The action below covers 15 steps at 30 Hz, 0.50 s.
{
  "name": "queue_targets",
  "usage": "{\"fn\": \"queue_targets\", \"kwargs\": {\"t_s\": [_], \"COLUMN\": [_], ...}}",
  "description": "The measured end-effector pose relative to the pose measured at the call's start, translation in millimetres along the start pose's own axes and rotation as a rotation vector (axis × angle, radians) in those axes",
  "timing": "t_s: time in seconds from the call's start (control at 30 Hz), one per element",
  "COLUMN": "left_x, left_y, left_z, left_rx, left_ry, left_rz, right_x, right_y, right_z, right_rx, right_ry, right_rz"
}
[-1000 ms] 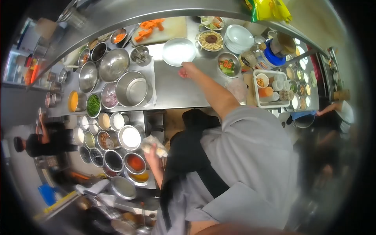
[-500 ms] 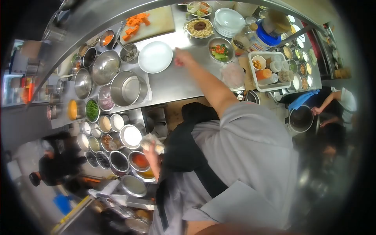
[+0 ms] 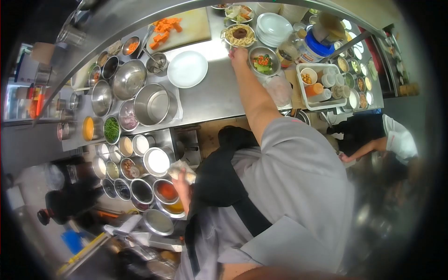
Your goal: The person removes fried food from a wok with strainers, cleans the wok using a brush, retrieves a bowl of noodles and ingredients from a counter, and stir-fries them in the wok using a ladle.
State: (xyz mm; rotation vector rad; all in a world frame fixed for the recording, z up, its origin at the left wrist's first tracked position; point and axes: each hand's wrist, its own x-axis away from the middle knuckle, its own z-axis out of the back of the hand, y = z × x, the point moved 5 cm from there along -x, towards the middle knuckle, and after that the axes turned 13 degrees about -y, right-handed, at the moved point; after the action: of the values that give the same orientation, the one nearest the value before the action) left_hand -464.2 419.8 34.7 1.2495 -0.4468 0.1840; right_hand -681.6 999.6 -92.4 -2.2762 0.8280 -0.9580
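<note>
My right hand point(image 3: 238, 55) reaches across the steel counter to the near rim of a metal bowl of noodles point(image 3: 229, 36) with dark brown topping. Its fingers are closed at that rim, partly hidden. Just right of it stands a metal bowl of greens and chopped red pieces point(image 3: 262, 60). A white plate point(image 3: 187, 69) lies flat on the counter, left of my right arm. Low on the left, my left hand point(image 3: 183, 185) is closed around a crumpled whitish cloth point(image 3: 181, 171), beside the sauce containers.
A cutting board point(image 3: 198, 25) holds orange chunks point(image 3: 164, 32). Stacked plates point(image 3: 274, 29) stand at the back. A white bin point(image 3: 308, 99) holds squeeze bottles. Steel pots point(image 3: 152, 105) and food containers crowd the left. Co-workers point(image 3: 399, 140) are at right and lower left.
My right hand has moved up and right from beside the white plate to the noodle bowl's rim. My left hand still holds the cloth. The co-worker at right has shifted.
</note>
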Motion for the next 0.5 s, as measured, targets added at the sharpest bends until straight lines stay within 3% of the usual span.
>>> {"fn": "queue_targets", "kwargs": {"t_s": [0.17, 0.3, 0.5], "left_x": [5.5, 3.9, -1.8], "left_y": [14.0, 13.1, 26.2], "left_z": [-8.7, -7.8, -19.9], "left_rx": [0.160, 0.082, 0.266], "left_ry": [0.023, 0.034, -0.077], "left_rz": [0.025, 0.118, 0.143], "right_x": [18.7, 37.8, 42.1], "right_y": [1.8, 10.1, 10.6], "right_z": [11.4, 18.3, 12.8], "right_rx": [0.055, 0.070, 0.021], "right_ry": [-0.042, -0.102, -0.084], "right_rz": [0.029, -0.066, -0.098]}}
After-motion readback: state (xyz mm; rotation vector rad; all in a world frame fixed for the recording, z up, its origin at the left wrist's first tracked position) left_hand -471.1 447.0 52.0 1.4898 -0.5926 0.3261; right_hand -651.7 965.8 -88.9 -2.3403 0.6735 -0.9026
